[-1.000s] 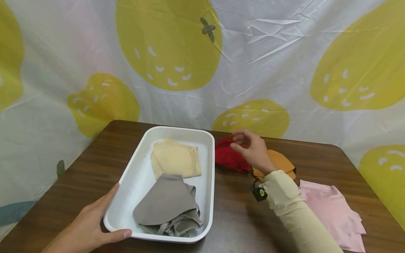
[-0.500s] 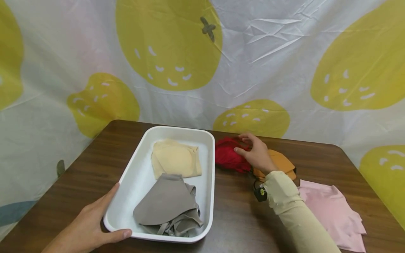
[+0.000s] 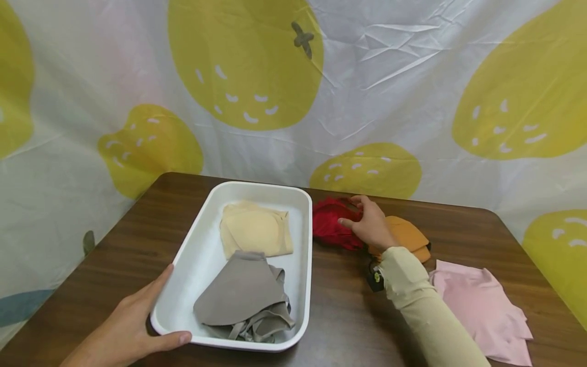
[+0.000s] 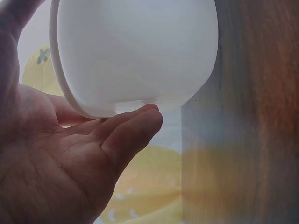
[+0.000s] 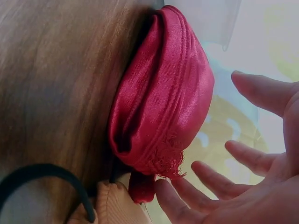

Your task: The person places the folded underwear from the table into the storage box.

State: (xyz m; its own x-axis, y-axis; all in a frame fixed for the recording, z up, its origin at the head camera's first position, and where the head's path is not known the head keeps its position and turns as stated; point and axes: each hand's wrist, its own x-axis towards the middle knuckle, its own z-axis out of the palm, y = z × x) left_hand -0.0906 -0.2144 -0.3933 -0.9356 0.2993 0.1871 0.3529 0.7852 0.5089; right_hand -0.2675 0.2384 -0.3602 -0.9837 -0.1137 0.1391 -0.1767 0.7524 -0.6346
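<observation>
Red cloth [image 5: 173, 88], bunched, partly beneath right fingers [image 5: 254, 158]

red bundle [image 5: 173, 84]: glossy satin-like cloth; tray [image 3: 181, 300]: smooth plastic; grey garment [image 3: 238, 290]: matt cloth; table [image 3: 344, 306]: wood-grained.

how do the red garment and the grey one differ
The red garment lies on the table, the grey garment inside the white tray. The red garment looks shiny, the grey garment matte. The red garment is beside the right hand, the grey garment nearer the left hand. Both are plain-coloured fabric.
</observation>
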